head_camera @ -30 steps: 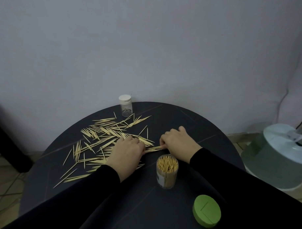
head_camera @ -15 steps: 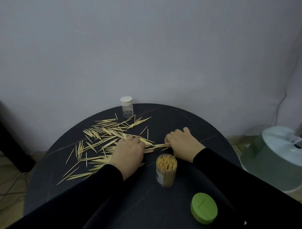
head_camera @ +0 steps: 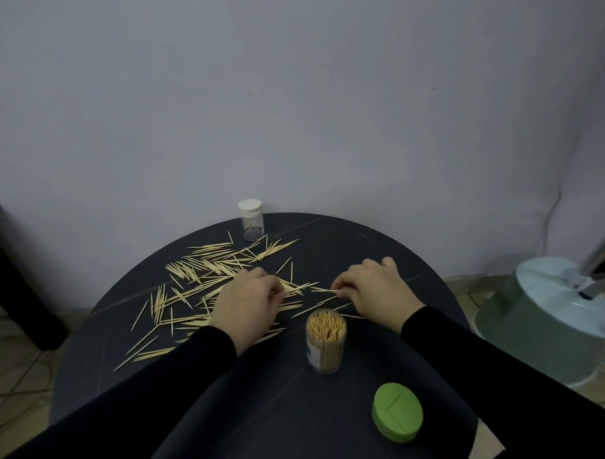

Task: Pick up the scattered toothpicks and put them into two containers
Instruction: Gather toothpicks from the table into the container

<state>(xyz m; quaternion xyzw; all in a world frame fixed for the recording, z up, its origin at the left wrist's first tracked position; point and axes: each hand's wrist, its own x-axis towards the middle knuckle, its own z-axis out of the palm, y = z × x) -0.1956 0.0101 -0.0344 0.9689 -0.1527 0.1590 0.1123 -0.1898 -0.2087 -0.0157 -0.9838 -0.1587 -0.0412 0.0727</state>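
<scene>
Since a moment before, the right hand [head_camera: 374, 289] had drawn away from the left hand [head_camera: 245, 301], its fingertips pinching a few toothpicks [head_camera: 326, 290]. The left hand's curled fingers pressed on the scattered toothpicks [head_camera: 203, 270]; whether they gripped any I could not tell. The open container [head_camera: 325, 340] stood just nearer than both hands, the capped jar [head_camera: 250, 219] well beyond them.
</scene>
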